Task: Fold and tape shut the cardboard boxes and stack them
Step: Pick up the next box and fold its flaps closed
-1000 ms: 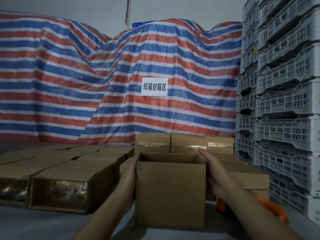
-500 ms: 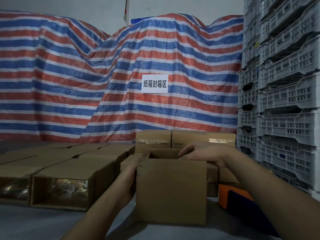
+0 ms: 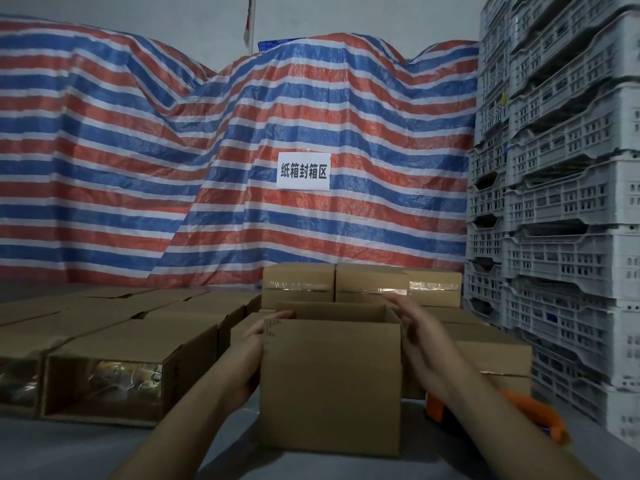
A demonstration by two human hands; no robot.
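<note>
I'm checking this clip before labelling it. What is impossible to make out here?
- Inside of the open box: hidden by its front wall, head view.
- Left hand: its fingers are behind the box.
- Orange tape dispenser: mostly covered by the right forearm.
- Right hand: blurred.

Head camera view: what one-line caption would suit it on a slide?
Both hands, left hand and right hand, steady an open cardboard box before rows of taped boxes.
</note>
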